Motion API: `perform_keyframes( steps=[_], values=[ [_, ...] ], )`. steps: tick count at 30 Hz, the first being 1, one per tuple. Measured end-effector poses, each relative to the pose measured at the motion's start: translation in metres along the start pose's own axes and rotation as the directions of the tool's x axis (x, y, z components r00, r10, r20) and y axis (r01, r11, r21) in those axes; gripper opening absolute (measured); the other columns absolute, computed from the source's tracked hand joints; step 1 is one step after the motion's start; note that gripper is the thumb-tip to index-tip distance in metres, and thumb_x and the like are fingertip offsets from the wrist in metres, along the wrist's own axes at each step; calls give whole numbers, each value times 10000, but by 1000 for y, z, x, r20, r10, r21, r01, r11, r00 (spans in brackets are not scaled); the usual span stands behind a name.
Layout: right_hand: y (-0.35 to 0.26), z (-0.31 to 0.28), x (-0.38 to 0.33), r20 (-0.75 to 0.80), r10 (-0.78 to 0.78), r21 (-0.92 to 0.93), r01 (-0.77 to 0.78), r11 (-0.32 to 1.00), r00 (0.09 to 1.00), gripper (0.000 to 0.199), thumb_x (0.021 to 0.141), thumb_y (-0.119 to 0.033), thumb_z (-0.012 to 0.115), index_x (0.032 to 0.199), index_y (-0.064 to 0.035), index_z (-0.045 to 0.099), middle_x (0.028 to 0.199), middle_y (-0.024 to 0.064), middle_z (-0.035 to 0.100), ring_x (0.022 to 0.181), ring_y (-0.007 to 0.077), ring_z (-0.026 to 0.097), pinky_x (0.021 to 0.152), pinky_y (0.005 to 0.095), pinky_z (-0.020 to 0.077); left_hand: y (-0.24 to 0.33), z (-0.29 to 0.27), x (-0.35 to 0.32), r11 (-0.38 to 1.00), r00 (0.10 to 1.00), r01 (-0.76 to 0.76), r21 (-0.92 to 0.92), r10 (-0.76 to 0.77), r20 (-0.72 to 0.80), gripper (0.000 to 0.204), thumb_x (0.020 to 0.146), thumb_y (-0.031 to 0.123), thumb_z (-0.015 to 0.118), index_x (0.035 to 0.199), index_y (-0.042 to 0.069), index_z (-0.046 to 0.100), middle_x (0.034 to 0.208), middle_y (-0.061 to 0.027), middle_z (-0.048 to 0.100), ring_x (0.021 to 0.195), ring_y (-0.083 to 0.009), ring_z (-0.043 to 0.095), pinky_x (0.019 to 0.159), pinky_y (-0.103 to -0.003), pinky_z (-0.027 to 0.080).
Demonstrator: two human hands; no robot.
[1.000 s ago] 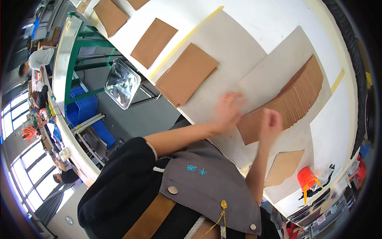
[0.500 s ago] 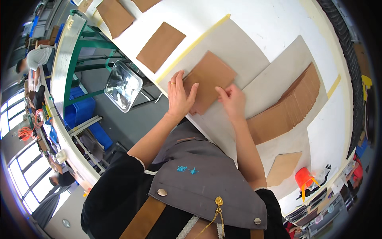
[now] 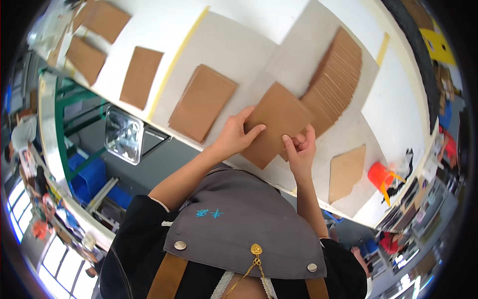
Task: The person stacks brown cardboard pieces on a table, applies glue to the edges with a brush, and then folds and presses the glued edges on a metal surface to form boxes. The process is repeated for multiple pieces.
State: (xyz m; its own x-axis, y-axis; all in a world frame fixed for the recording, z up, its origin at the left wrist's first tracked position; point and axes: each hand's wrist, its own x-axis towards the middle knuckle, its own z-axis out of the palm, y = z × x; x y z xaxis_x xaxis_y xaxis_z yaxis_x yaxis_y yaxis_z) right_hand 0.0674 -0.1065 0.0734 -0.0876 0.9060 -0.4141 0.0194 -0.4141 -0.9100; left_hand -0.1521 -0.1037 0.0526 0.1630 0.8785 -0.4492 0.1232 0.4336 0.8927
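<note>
Between my hands is a flat rectangular brown leather panel [image 3: 279,117], lifted and tilted over the table's near side. My left hand [image 3: 236,134] grips its left edge, thumb on top and the other fingers partly hidden along the edge. My right hand [image 3: 301,149] pinches its lower right edge, with the fingers curled. To the left lies a neat stack of similar brown panels [image 3: 203,102]. A fanned row of brown panels [image 3: 336,79] spreads beyond the right hand, partly covered by the held panel.
More brown panels [image 3: 141,77] lie farther left on the white table [image 3: 239,15]. Grey sheets [image 3: 244,47] cover part of its top. At right are a tan piece [image 3: 347,172] and an orange container [image 3: 381,174]. A clear-topped stool [image 3: 123,134] stands beyond the near edge.
My hands have moved right, away from the stack, and now hold a panel near the fanned row. The stack stays behind on the grey sheet. The whole view has turned and shifted.
</note>
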Motion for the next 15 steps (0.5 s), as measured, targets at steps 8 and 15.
perform_keyframes(
  steps=[8, 15],
  values=[
    [20, -55, -8, -220, -242, -644, 46, 764, 945, 717, 932, 2, 672, 1579, -83, 376, 778, 47, 632, 641, 121, 656, 596, 267, 531, -16, 71, 32, 905, 956, -273, 325, 292, -9, 489, 966, 48, 661, 1441, 117, 569, 1104, -146, 737, 804, -260, 677, 730, -340, 547],
    [37, -67, -5, -210, -289, -686, 70, 724, 934, 583, 900, -51, 718, 1459, -82, 557, 756, 35, 573, 577, 126, 600, 544, 287, 494, -30, 85, 47, 825, 917, -356, 439, 398, -5, 378, 947, 77, 661, 1322, 126, 646, 950, -124, 700, 771, -302, 646, 685, -406, 528]
  ],
)
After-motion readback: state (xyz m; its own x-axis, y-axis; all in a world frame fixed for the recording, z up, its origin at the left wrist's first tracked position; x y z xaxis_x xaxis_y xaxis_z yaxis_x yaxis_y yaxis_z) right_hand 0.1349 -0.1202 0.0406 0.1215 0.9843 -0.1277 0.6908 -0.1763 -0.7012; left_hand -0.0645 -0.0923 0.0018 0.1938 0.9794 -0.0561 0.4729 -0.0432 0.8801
